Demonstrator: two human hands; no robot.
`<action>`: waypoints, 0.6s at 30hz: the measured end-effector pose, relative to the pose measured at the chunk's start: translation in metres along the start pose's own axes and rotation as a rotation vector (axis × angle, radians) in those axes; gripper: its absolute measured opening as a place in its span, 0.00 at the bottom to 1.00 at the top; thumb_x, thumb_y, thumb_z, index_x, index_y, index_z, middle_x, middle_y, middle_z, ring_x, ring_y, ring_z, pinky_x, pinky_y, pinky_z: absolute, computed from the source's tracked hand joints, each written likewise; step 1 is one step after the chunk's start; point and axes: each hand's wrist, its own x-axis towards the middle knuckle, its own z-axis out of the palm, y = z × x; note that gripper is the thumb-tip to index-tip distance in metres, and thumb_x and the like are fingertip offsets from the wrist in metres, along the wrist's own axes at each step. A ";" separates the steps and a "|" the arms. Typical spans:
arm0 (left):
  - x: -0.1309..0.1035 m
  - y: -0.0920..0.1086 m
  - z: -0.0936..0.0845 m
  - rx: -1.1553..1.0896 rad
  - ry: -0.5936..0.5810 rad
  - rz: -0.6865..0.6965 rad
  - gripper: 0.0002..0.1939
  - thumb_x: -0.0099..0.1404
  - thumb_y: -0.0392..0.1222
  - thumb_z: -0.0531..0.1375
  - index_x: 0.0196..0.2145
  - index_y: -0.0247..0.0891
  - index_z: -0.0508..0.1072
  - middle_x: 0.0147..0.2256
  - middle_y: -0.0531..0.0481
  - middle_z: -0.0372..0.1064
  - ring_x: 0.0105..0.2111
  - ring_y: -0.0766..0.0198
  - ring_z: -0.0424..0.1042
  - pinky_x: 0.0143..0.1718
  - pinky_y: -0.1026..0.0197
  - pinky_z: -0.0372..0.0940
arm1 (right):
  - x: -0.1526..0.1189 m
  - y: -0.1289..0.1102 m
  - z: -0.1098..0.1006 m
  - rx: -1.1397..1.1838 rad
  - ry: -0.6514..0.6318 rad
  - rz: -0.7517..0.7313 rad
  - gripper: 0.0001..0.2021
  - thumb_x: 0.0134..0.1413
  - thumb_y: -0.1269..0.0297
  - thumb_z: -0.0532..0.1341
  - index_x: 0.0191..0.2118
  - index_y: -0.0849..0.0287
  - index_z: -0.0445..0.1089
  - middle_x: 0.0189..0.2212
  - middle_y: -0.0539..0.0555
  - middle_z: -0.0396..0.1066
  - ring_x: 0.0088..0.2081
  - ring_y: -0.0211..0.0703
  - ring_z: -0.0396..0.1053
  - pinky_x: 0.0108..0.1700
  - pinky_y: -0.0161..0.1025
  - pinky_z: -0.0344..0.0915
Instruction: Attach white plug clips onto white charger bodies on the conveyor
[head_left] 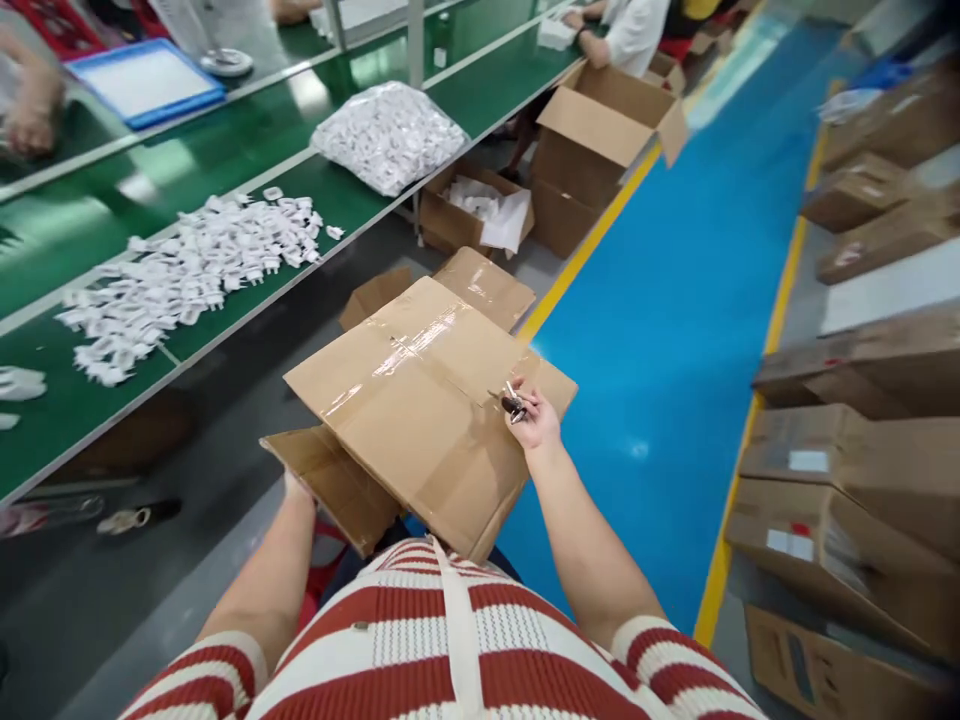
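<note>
Right grip (531,414) is curling loosely, fingers partly closed, around a small dark-and-silver object (514,404) near the centre of the frame. It is sitting at the right part of the large carton (420,400), though whether the hand is pressing on the cardboard or hovering just above is hard to tell. Being small, the object is probably needing only the fingers, which is leaving the wrist free.

Left grip (297,488) is reaching to the outer edge of the open flap (341,485), left of centre and lower down. Cardboard is hiding its fingertips, so I cannot tell how tightly they are closing; the hand is likely steadying that side.

The carton itself is filling the middle of the frame, its taped face turning upward and its near edge lying against the striped top (420,640), where the body is perhaps serving as a backstop. Toward the upper left, white parts (195,270) are lying heaped on the green counter (247,150) beside a clear bag (390,135) of similar pieces, seemingly staying within easy reach of people seated along it.
</note>
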 end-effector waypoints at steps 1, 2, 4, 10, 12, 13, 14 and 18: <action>-0.005 0.013 -0.009 -0.008 0.069 0.030 0.50 0.67 0.73 0.25 0.68 0.39 0.58 0.61 0.38 0.68 0.62 0.47 0.67 0.64 0.41 0.62 | 0.009 0.004 -0.009 0.002 0.011 0.033 0.15 0.76 0.58 0.49 0.44 0.62 0.69 0.25 0.44 0.66 0.16 0.26 0.54 0.17 0.25 0.56; -0.011 0.025 -0.016 -0.011 0.126 0.066 0.51 0.67 0.74 0.25 0.70 0.37 0.56 0.64 0.36 0.64 0.66 0.46 0.62 0.67 0.41 0.58 | 0.017 0.010 -0.019 0.002 0.029 0.063 0.14 0.75 0.58 0.52 0.44 0.62 0.69 0.25 0.43 0.65 0.17 0.26 0.53 0.17 0.25 0.55; -0.022 0.042 -0.019 0.006 0.183 0.142 0.49 0.68 0.75 0.31 0.70 0.38 0.54 0.69 0.35 0.56 0.71 0.46 0.53 0.71 0.40 0.48 | 0.030 0.024 -0.041 -0.005 0.074 0.112 0.13 0.72 0.57 0.58 0.43 0.63 0.69 0.26 0.44 0.65 0.19 0.26 0.56 0.18 0.26 0.56; -0.012 0.005 0.056 0.200 0.100 0.341 0.35 0.57 0.58 0.72 0.58 0.42 0.72 0.71 0.39 0.53 0.74 0.43 0.42 0.74 0.43 0.36 | 0.064 0.058 -0.102 -0.045 0.174 0.157 0.13 0.69 0.56 0.61 0.46 0.63 0.70 0.32 0.48 0.70 0.26 0.31 0.65 0.25 0.30 0.66; 0.003 -0.019 0.091 0.262 0.048 0.424 0.40 0.48 0.50 0.79 0.57 0.43 0.74 0.73 0.43 0.47 0.75 0.45 0.33 0.74 0.49 0.32 | 0.079 0.061 -0.115 -0.051 0.175 0.149 0.13 0.69 0.56 0.61 0.45 0.63 0.70 0.32 0.48 0.70 0.25 0.31 0.65 0.25 0.30 0.66; 0.011 -0.029 0.107 0.287 0.007 0.454 0.41 0.45 0.48 0.80 0.56 0.44 0.75 0.73 0.45 0.47 0.75 0.46 0.33 0.74 0.51 0.31 | 0.088 0.062 -0.120 -0.052 0.168 0.141 0.13 0.69 0.56 0.61 0.44 0.63 0.70 0.32 0.48 0.69 0.25 0.31 0.65 0.25 0.30 0.65; 0.019 -0.038 0.123 0.308 -0.046 0.470 0.40 0.44 0.46 0.81 0.55 0.45 0.76 0.72 0.45 0.50 0.75 0.47 0.36 0.75 0.52 0.32 | 0.096 0.063 -0.123 -0.053 0.156 0.131 0.13 0.69 0.56 0.61 0.44 0.63 0.70 0.31 0.47 0.69 0.24 0.30 0.64 0.24 0.30 0.65; 0.051 -0.064 0.173 0.349 -0.275 0.377 0.29 0.43 0.43 0.81 0.44 0.41 0.81 0.55 0.39 0.72 0.63 0.43 0.64 0.69 0.45 0.52 | 0.129 0.069 -0.130 -0.062 0.101 0.095 0.14 0.70 0.55 0.60 0.41 0.63 0.70 0.27 0.45 0.66 0.21 0.29 0.60 0.23 0.29 0.62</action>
